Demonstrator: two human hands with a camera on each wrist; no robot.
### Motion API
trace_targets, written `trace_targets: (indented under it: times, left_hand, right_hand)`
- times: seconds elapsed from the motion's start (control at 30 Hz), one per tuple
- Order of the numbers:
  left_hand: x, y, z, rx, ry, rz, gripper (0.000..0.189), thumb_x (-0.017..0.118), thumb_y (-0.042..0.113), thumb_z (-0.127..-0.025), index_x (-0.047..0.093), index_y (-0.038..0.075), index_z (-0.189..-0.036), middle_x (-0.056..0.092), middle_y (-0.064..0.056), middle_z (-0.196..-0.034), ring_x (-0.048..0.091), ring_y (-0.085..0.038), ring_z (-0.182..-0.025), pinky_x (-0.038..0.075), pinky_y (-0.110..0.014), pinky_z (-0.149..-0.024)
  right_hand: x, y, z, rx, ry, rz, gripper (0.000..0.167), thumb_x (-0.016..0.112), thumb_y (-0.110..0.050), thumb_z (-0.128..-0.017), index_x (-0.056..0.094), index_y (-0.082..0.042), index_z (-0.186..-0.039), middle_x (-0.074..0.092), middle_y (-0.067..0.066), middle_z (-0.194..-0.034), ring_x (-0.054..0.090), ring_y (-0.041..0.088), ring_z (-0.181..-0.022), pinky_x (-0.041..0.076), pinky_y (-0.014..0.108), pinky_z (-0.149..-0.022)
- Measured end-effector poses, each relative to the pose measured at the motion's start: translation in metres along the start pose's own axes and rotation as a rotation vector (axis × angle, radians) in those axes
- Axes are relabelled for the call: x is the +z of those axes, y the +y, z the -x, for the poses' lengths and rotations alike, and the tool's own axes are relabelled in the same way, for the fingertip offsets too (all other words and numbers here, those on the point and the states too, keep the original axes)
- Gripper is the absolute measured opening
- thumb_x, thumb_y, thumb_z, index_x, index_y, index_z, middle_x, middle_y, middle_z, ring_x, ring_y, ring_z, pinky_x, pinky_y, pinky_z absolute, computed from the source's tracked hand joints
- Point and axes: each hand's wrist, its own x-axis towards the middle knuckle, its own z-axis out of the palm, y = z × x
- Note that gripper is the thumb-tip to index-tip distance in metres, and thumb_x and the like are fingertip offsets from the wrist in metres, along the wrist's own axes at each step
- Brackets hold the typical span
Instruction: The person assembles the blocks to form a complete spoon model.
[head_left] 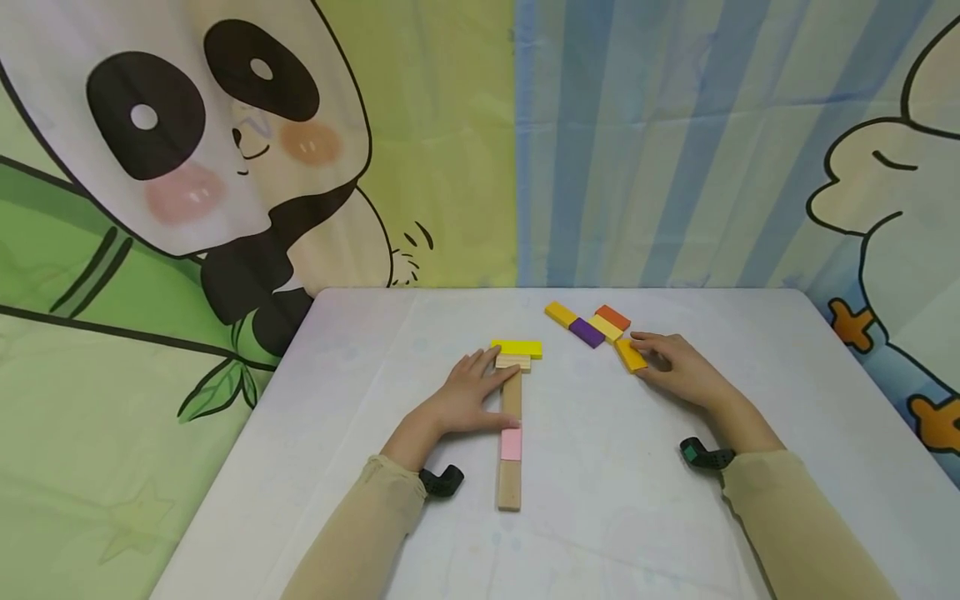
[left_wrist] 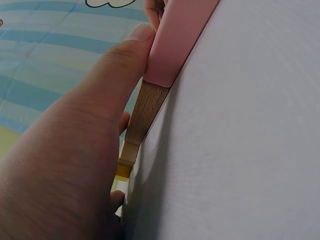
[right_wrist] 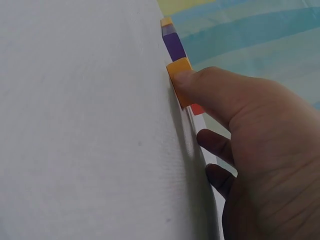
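Observation:
My left hand (head_left: 463, 402) lies with fingers spread over a row of flat blocks. Its thumb touches near the joint between a pink block (head_left: 511, 446) and a brown wooden block (head_left: 512, 398); its fingertips reach a pale wooden block (head_left: 513, 363) and a bright yellow block (head_left: 517, 348) set crosswise at the far end. Another wooden block (head_left: 509, 487) forms the row's near end. On the right, my right hand (head_left: 681, 368) pinches an orange block (right_wrist: 181, 75) between thumb and fingers, beside a slanted group of blocks.
The slanted group holds a golden-yellow block (head_left: 560, 314), a purple block (head_left: 587, 332), a cream block (head_left: 604, 329) and a red-orange block (head_left: 613, 317). They lie on the white table (head_left: 600, 483), whose back edge meets a printed curtain (head_left: 442, 150).

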Motion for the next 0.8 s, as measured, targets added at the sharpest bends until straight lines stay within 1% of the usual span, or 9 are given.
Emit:
trace_targets:
  times: [0.1, 0.2, 0.33, 0.43, 0.47, 0.53, 0.63, 0.7, 0.8]
  left_hand:
    - [-0.001, 0.0, 0.0, -0.001, -0.001, -0.004, 0.099, 0.047, 0.092, -0.07, 0.021, 0.048, -0.154, -0.001, 0.001, -0.168, 0.0, -0.032, -0.155, 0.001, -0.051, -0.125]
    - [-0.002, 0.001, 0.001, -0.005, -0.009, -0.002, 0.099, 0.048, 0.092, -0.07, 0.02, 0.047, -0.154, -0.002, 0.001, -0.168, -0.001, -0.031, -0.155, 0.0, -0.05, -0.125]
    - [-0.004, 0.002, 0.002, -0.003, -0.013, 0.018, 0.099, 0.049, 0.091, -0.07, 0.022, 0.046, -0.155, -0.001, 0.0, -0.168, -0.001, -0.031, -0.155, 0.0, -0.051, -0.125]
    - [-0.005, 0.003, 0.003, -0.001, -0.007, 0.026, 0.099, 0.05, 0.091, -0.071, 0.022, 0.046, -0.154, 0.0, 0.0, -0.168, 0.0, -0.032, -0.155, 0.0, -0.051, -0.125]
    - [-0.005, 0.003, 0.003, 0.0, -0.005, 0.026, 0.099, 0.049, 0.091, -0.071, 0.022, 0.047, -0.154, 0.0, 0.0, -0.168, 0.0, -0.031, -0.155, 0.0, -0.051, -0.125]
    - [-0.005, 0.004, 0.003, -0.004, -0.003, 0.027, 0.098, 0.05, 0.091, -0.071, 0.022, 0.047, -0.154, 0.0, 0.0, -0.168, 0.0, -0.031, -0.155, 0.0, -0.05, -0.125]
    - [-0.003, 0.003, 0.003, -0.007, -0.005, 0.028, 0.098, 0.05, 0.091, -0.07, 0.022, 0.048, -0.154, 0.0, 0.0, -0.168, 0.0, -0.031, -0.155, 0.001, -0.05, -0.125]
    - [-0.002, 0.002, 0.003, -0.006, -0.007, 0.02, 0.099, 0.049, 0.092, -0.07, 0.022, 0.047, -0.154, 0.0, 0.0, -0.168, 0.0, -0.031, -0.155, 0.001, -0.05, -0.125]
    - [-0.002, 0.001, 0.002, -0.001, -0.004, 0.008, 0.099, 0.048, 0.092, -0.07, 0.021, 0.048, -0.154, -0.001, 0.0, -0.169, 0.0, -0.031, -0.155, 0.001, -0.05, -0.125]
  right_hand:
    - [0.0, -0.002, 0.0, 0.017, 0.005, -0.011, 0.048, 0.071, -0.03, -0.092, 0.058, -0.013, -0.135, 0.045, 0.006, -0.153, 0.042, 0.032, -0.13, 0.034, 0.06, -0.111]
    - [0.001, -0.003, 0.0, 0.026, 0.005, -0.031, 0.047, 0.071, -0.032, -0.092, 0.059, -0.013, -0.133, 0.049, 0.006, -0.15, 0.043, 0.032, -0.129, 0.034, 0.061, -0.111]
    - [0.0, -0.003, 0.0, 0.045, 0.006, -0.024, 0.054, 0.071, -0.04, -0.091, 0.056, -0.017, -0.138, 0.053, 0.009, -0.143, 0.046, 0.032, -0.125, 0.038, 0.06, -0.109]
    - [-0.002, -0.004, -0.001, 0.06, 0.012, -0.013, 0.058, 0.071, -0.043, -0.09, 0.054, -0.021, -0.14, 0.053, 0.01, -0.141, 0.049, 0.031, -0.12, 0.043, 0.058, -0.105]
    - [-0.003, -0.005, -0.001, 0.058, 0.014, -0.009, 0.057, 0.071, -0.043, -0.09, 0.054, -0.022, -0.14, 0.053, 0.009, -0.141, 0.05, 0.029, -0.117, 0.045, 0.056, -0.102]
    - [-0.005, -0.009, -0.002, 0.034, 0.026, 0.002, 0.056, 0.071, -0.041, -0.09, 0.054, -0.022, -0.14, 0.053, 0.008, -0.14, 0.051, 0.026, -0.109, 0.05, 0.047, -0.095]
    - [-0.006, -0.019, -0.006, 0.006, 0.035, 0.004, 0.055, 0.072, -0.039, -0.09, 0.056, -0.02, -0.139, 0.054, 0.006, -0.138, 0.049, 0.021, -0.097, 0.048, 0.032, -0.08]
    - [-0.007, -0.027, -0.01, 0.001, 0.036, -0.012, 0.055, 0.073, -0.039, -0.09, 0.057, -0.02, -0.138, 0.054, 0.006, -0.136, 0.048, 0.02, -0.092, 0.046, 0.028, -0.073]
    - [-0.007, -0.041, -0.019, -0.002, 0.029, -0.05, 0.058, 0.073, -0.042, -0.089, 0.056, -0.02, -0.139, 0.052, 0.007, -0.135, 0.048, 0.02, -0.091, 0.045, 0.026, -0.071]
